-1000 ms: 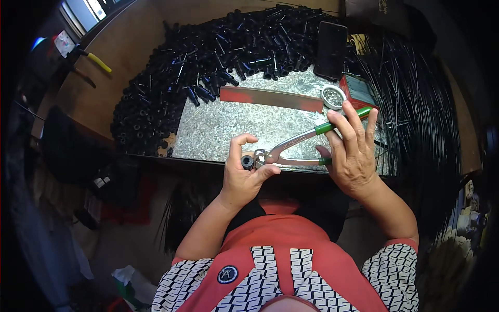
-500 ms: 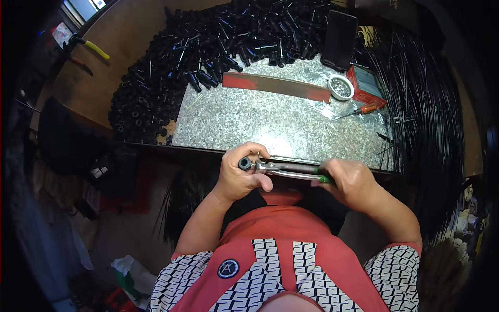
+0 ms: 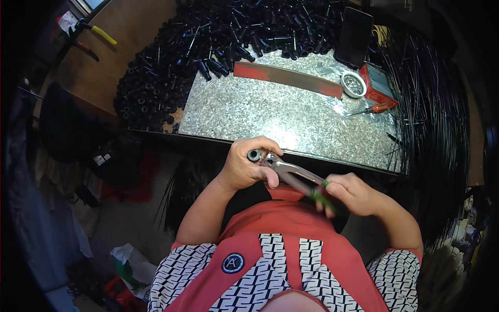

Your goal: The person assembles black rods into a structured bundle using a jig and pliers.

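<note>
My left hand (image 3: 239, 170) is closed around a small black cylindrical part (image 3: 253, 155), its round, hollow end turned up at the finger side. My right hand (image 3: 357, 193) grips the green handles of metal pliers (image 3: 291, 170). The pliers slant from my right hand up toward the left one, with their jaws beside the black part. Whether the jaws pinch anything is hidden by my left fingers. The handles are blurred and spread somewhat apart. Both hands are just in front of the table's near edge.
On the speckled tabletop (image 3: 249, 114) lie a long red-brown bar (image 3: 286, 79), a white bowl (image 3: 353, 85) of small metal bits, a red box (image 3: 379, 86), a screwdriver (image 3: 377, 108) and a phone (image 3: 353, 37). Black parts (image 3: 156, 78) are heaped at the left and back, black rods (image 3: 434, 104) at the right.
The pliers have swung from nearly level to a slant, handles lower, and their handles have spread. My right hand has moved down and slightly right. The view has shifted a little.
</note>
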### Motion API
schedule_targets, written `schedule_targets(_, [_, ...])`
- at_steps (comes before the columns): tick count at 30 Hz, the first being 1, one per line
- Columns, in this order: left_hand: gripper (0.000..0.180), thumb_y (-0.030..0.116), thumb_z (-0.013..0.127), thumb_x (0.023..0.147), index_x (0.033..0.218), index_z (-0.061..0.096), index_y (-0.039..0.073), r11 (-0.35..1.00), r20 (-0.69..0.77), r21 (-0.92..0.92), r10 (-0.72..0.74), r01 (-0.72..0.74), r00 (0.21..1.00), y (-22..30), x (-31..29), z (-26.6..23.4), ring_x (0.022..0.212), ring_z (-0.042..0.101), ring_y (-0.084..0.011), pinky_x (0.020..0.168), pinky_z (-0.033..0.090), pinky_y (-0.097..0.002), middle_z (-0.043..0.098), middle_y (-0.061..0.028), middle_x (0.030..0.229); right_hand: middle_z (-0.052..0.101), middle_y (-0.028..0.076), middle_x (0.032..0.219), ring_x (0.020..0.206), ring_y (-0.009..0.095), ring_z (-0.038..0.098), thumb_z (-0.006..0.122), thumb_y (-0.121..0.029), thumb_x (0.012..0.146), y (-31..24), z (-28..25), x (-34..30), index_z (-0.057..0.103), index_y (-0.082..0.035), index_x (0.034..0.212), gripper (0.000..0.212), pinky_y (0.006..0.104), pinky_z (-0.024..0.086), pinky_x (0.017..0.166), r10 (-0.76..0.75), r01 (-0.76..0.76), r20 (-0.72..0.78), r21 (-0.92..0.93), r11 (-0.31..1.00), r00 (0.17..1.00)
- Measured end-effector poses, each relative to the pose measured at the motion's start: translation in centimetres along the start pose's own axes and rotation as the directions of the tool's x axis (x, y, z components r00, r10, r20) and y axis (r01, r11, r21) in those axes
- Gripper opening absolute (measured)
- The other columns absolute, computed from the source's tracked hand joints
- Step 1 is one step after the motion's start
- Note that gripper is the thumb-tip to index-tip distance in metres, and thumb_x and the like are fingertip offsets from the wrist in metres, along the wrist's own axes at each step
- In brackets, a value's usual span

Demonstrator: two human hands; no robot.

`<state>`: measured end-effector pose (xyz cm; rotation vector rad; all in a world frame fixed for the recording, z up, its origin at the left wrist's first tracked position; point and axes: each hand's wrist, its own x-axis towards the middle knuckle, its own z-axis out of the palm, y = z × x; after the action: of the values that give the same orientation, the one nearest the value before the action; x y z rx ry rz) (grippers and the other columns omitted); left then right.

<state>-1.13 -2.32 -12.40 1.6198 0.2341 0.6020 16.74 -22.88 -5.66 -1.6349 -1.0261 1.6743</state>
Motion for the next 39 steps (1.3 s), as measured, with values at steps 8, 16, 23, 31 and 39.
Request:
schedule_targets(8, [0.061,0.052,0.083,0.048,0.078,0.064,0.003,0.991,0.092,0.096,0.089,-0.098,0.992,-0.4,-0.1,0.5,0.057,0.051,-0.0056,0.051,0.037,-0.021,0.057,0.0015,0.064,0.055,0.017,0.092,0.081,0.036,0.059,0.071,-0.014,0.072,1.0,0.4,0.1,0.04,-0.001,0.123,0.061,0.0423,0.047,0.067,-0.411,0.205,-0.079,-0.771,0.603,0.908])
schedule_targets(16, [0.063,0.051,0.085,0.05,0.086,0.062,0.004,0.993,0.068,0.061,0.099,-0.103,0.993,-0.6,0.1,1.2,0.06,0.054,-0.0109,0.056,0.043,-0.0233,0.058,-0.0017,0.067,0.046,0.019,0.107,0.098,0.038,0.052,0.051,0.008,0.07,0.5,-0.5,0.4,0.035,-0.001,0.134,0.067,0.043,0.044,0.086,-0.392,0.242,-0.034,-0.735,0.633,0.919])
schedule_targets(23, [0.078,0.065,0.073,0.049,0.093,0.062,0.001,0.998,0.043,-0.011,0.055,-0.054,0.998,-0.5,-0.1,1.3,0.058,0.045,-0.0025,0.051,0.033,-0.0191,0.049,0.0062,0.061,0.048,0.019,0.108,0.099,0.038,0.054,0.05,0.006,0.072,0.5,-0.4,1.1,0.038,-0.002,0.132,0.061,0.0425,0.045,0.086,-0.326,0.227,-0.023,-0.672,0.705,0.945])
schedule_targets(31, [0.075,0.063,0.075,0.05,0.091,0.063,0.001,0.999,0.01,-0.004,0.051,-0.051,0.999,-0.8,-0.1,1.1,0.06,0.047,-0.0024,0.053,0.035,-0.0187,0.051,0.0063,0.065,0.049,0.021,0.112,0.104,0.039,0.053,0.048,0.006,0.067,0.2,-0.4,1.4,0.042,-0.001,0.124,0.057,0.0423,0.044,0.09,-0.31,0.217,-0.036,-0.639,0.738,0.95])
schedule_targets(39, [0.072,0.058,0.077,0.053,0.091,0.064,-0.001,0.989,-0.088,-0.135,-0.073,0.061,0.993,-1.1,-0.8,1.5,0.065,0.05,-0.0034,0.056,0.038,-0.0181,0.057,0.0036,0.073,0.058,0.021,0.088,0.083,0.04,0.06,0.063,-0.014,0.086,0.8,1.0,2.9,0.045,-0.001,0.112,0.034,0.0442,0.047,0.072,-0.311,0.137,-0.164,-0.646,0.751,0.936])
